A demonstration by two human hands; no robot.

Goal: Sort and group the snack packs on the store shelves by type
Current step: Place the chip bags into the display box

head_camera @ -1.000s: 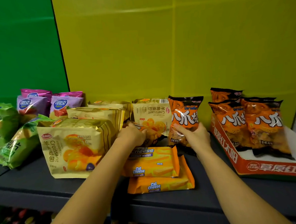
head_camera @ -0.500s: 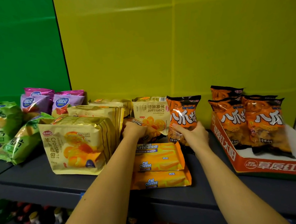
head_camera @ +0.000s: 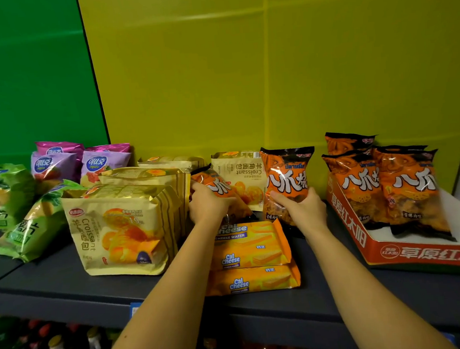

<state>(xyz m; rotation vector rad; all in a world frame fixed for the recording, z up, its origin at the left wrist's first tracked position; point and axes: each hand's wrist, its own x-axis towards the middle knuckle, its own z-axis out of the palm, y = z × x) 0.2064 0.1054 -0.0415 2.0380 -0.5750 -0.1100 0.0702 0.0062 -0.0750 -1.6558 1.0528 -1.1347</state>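
Note:
My right hand (head_camera: pixel 302 210) grips the lower part of an upright orange snack bag (head_camera: pixel 287 175) at the middle of the dark shelf (head_camera: pixel 54 279). My left hand (head_camera: pixel 208 206) holds a second orange snack bag (head_camera: pixel 216 185), tilted and wedged between the yellow croissant bags (head_camera: pixel 118 223) and a croissant bag at the back (head_camera: pixel 238 171). Two orange Cal Cheese wafer packs (head_camera: pixel 252 251) lie flat in front of my hands. Three more orange snack bags (head_camera: pixel 384 185) stand in a red and white display box (head_camera: pixel 408 254) at the right.
Green chip bags (head_camera: pixel 7 200) and purple chip bags (head_camera: pixel 56 164) sit at the far left of the shelf. A green and yellow back panel rises behind everything. Bottles (head_camera: pixel 53 347) show on the shelf below.
My left hand has pulled the second orange bag up into view from behind the croissant bags. My right hand keeps its hold on the upright orange bag, which sits slightly higher.

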